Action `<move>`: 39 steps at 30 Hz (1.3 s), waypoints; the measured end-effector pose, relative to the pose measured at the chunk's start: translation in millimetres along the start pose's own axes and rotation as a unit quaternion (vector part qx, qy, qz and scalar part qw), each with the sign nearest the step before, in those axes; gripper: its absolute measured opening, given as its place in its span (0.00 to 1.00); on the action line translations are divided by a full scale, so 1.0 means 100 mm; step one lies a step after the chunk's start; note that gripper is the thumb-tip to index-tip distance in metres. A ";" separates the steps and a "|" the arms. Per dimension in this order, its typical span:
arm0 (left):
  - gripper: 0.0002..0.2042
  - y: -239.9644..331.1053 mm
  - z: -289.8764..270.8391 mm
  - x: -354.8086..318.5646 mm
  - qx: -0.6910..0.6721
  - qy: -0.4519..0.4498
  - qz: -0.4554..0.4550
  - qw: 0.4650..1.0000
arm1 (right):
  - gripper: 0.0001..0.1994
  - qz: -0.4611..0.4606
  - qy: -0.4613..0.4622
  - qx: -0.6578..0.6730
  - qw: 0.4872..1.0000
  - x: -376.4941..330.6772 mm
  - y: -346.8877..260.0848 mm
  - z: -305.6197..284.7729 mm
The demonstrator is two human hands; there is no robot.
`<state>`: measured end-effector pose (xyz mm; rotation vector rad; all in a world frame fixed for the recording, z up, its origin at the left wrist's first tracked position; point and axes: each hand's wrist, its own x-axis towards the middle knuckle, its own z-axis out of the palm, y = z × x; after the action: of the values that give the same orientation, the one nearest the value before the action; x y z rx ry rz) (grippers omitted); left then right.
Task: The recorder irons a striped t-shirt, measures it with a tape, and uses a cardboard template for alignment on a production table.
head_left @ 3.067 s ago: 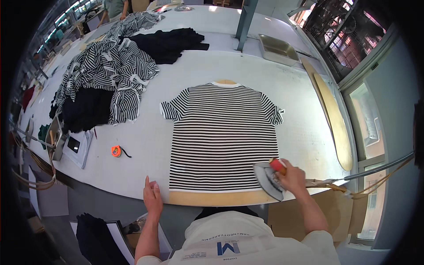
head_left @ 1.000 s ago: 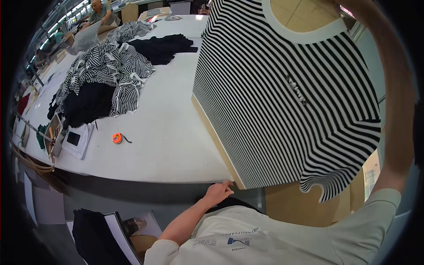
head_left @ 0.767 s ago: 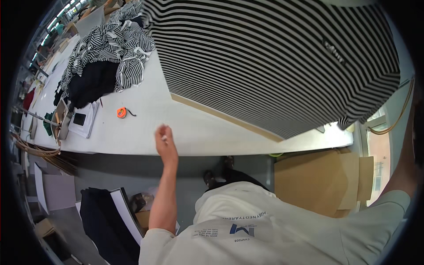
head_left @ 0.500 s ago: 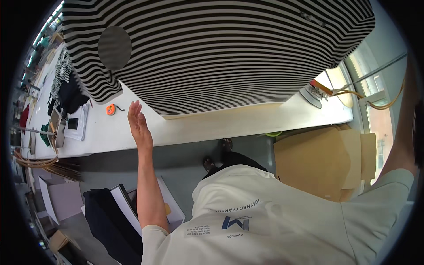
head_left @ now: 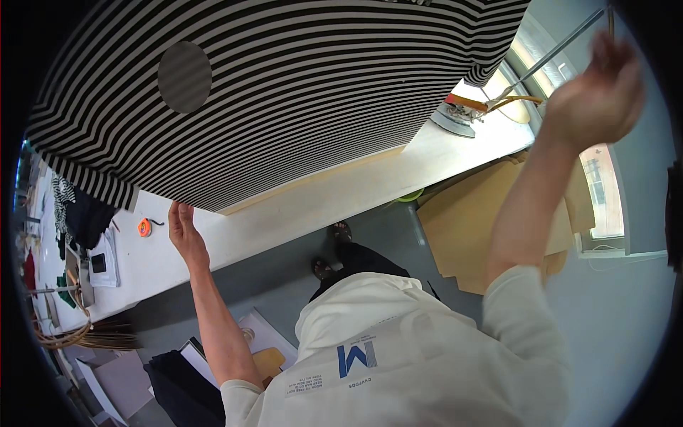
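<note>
Head view: striped shirt [head_left: 284, 107] at eleven o'clock could slip from loose support; left hand [head_left: 187, 238], right hand [head_left: 594, 107]: grips unclear.

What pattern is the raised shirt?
The raised shirt has narrow black and white stripes, best seen in the head view.

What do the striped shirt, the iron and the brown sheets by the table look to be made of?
Striped shirt: likely knit fabric, matte, with soft folds near the sleeve; fibre unclear.
Iron: probably metal, judging by its silvery-grey base.
Brown sheets: probably cardboard, matte tan, flat and stiff-looking.
</note>
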<state>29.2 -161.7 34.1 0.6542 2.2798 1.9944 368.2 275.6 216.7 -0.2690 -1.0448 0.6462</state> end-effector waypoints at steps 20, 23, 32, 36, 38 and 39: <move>0.10 -1.31 0.89 -0.01 -0.313 -0.020 -0.099 0.944 | 0.24 0.455 0.085 -0.054 0.885 -2.42 1.73 -1.74; 0.11 -1.25 0.88 -0.21 -0.303 0.003 -0.141 0.943 | 0.25 0.445 0.055 -0.118 0.886 -2.44 1.59 -1.72; 0.15 -0.67 0.83 -0.59 -0.056 0.114 -0.331 0.935 | 0.28 0.523 -0.134 -0.400 0.741 -2.15 1.10 -1.32; 0.16 -1.23 0.77 -0.39 0.006 0.140 -0.399 0.906 | 0.28 0.516 -0.222 -0.505 0.655 -2.20 1.39 -1.33; 0.16 -1.16 0.82 -0.30 -0.021 0.125 -0.412 0.902 | 0.27 0.525 -0.236 -0.495 0.651 -2.13 1.55 -1.42; 0.16 -1.12 0.79 -0.30 -0.041 0.112 -0.428 0.896 | 0.27 0.541 -0.251 -0.484 0.641 -2.12 1.58 -1.47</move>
<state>48.8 -107.0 -93.2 -0.5501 2.0038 1.7168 365.9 283.5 -86.1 -1.8752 -1.6880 1.2094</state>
